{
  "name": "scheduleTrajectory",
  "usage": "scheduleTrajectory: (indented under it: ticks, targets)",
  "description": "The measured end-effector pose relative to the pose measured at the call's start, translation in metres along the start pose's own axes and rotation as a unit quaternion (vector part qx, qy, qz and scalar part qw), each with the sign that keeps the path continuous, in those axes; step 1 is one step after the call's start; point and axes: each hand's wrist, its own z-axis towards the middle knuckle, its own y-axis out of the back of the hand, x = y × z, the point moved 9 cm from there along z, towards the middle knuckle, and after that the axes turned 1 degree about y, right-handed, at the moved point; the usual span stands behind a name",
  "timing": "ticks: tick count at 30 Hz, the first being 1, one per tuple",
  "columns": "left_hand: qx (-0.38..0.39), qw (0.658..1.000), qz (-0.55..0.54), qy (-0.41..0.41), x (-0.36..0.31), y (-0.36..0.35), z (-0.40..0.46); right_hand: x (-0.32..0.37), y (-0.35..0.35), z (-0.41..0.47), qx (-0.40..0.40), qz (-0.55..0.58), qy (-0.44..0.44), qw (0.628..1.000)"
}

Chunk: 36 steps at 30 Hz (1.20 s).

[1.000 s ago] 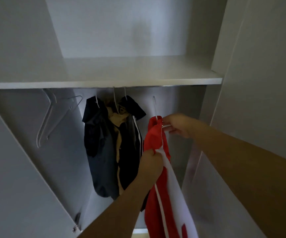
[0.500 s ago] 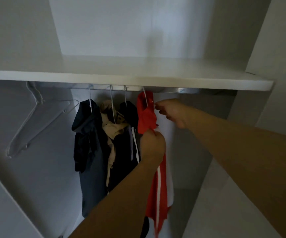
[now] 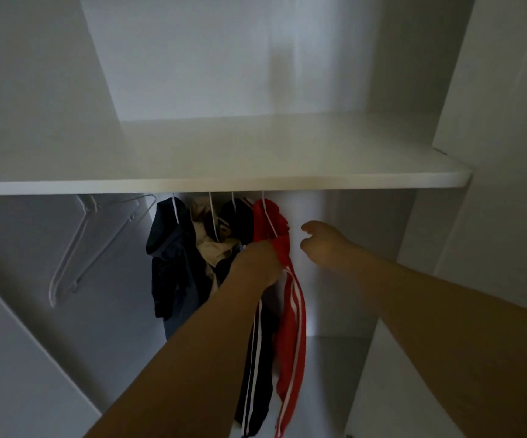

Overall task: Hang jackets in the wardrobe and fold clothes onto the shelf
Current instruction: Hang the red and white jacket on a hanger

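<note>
Left hand (image 3: 260, 262) nearest, reaching up from bottom centre, fingers curled into the front of the red jacket (image 3: 290, 311) just under its shoulder, gripping a fold of cloth. Right hand (image 3: 322, 245) a little farther in and to the right, clear of the fabric, fingers loosely bent and holding nothing, thumb and forefinger parted toward the jacket's collar. Hangs straight down from its white wire hanger (image 3: 266, 216), long axis vertical, striped sleeve trailing below the left wrist. Sits last in the row, rightmost of the four hung garments, touching the black striped jacket (image 3: 257, 368) on its left; bare wardrobe wall to its right. So: directly under and against the left hand, just left of the right hand, with a narrow gap between cloth and those free fingers.

Farther back along the row, a beige garment (image 3: 211, 245), then a dark navy jacket (image 3: 169, 267), each on its own hook; rail itself hidden behind the shelf (image 3: 287, 159) edge. Beyond those, spare empty hangers (image 3: 97, 241) leaning at far left.

Judging from this, hanging step looks all but done; probably only a release by the left hand remains, drawing down and away so the hook does not lift. Shelf above carries no folded clothes in view.
</note>
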Motion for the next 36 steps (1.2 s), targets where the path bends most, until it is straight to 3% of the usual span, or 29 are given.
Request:
scheduleTrajectory:
  ticks: [4,9,15,20,27,36]
  targets:
    - [-0.079,0.990,0.015,-0.113,-0.011,0.027,-0.049,0.002,0.021,-0.054,-0.028,-0.009,0.010,1.000]
    - [-0.073,0.971,-0.009,-0.226,-0.021,0.029,-0.092,-0.003,0.039,-0.121,-0.056,-0.028,-0.025,0.998]
    - [-0.079,0.948,-0.027,-0.308,-0.046,0.056,-0.109,0.015,0.061,-0.185,-0.139,-0.071,-0.066,0.986]
    - [-0.075,0.899,-0.007,-0.430,-0.073,0.067,-0.157,0.012,0.054,-0.256,-0.200,-0.069,-0.134,0.968]
    - [-0.050,0.846,-0.021,-0.530,-0.112,0.067,-0.274,0.002,0.051,-0.406,-0.259,-0.092,-0.222,0.935]
    - [-0.003,0.734,-0.043,-0.678,-0.182,0.033,-0.527,-0.031,0.043,-0.715,-0.371,-0.107,-0.368,0.846]
